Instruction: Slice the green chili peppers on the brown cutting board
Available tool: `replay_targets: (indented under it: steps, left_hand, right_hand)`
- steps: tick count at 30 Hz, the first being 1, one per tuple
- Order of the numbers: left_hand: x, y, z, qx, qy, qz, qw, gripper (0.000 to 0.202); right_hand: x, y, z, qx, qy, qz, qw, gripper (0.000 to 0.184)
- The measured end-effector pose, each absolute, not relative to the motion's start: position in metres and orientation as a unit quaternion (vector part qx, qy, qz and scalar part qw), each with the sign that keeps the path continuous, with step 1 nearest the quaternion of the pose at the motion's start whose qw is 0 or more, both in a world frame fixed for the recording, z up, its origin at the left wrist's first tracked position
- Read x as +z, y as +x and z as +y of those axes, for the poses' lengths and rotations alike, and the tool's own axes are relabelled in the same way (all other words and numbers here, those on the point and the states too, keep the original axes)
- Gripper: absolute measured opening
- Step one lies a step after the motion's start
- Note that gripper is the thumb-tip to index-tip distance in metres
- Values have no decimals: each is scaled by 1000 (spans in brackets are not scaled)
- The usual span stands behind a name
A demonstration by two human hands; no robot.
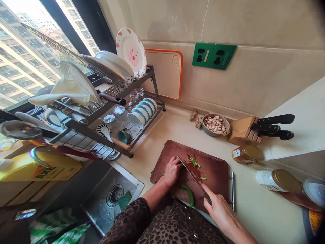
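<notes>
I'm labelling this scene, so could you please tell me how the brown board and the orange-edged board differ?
The brown board lies flat on the counter, while the orange-edged board stands against the wall. The brown board is dark, the orange-edged board pale-faced. Green pepper pieces lie on the brown board, none on the orange-edged board. Both have rounded corners.

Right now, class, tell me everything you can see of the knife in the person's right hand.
The knife looks long and narrow from this angle, with a dark handle and a greyish blade that seems to be metal. The right hand grips the handle. The blade slants over the brown cutting board, its tip pointing away to the far left. Fingers of the left hand are close beside the blade near the tip; whether they touch it is unclear. Green slices lie beyond the blade.
</notes>
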State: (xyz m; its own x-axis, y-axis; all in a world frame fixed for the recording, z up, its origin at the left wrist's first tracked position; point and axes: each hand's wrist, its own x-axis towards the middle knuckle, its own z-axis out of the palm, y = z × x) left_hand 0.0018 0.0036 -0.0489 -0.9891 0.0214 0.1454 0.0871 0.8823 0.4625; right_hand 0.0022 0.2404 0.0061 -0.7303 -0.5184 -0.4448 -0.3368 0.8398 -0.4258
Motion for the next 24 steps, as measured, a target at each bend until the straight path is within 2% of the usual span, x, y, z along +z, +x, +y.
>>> replay_targets:
  steps: [3,10,16,24]
  left_hand:
    - [-48,1,4,-242,-21,-968,68,40]
    - [-47,1,5,-261,-21,-963,68,33]
    - [-50,3,6,-222,-16,-973,66,29]
    - [-46,3,5,-262,-27,-962,70,39]
  right_hand:
    - [7,7,244,-150,-230,914,298,53]
    - [-5,-13,204,-168,-218,920,279,52]
    - [-8,-23,208,-215,-231,914,256,49]
    - [12,-14,207,-169,-229,907,311,51]
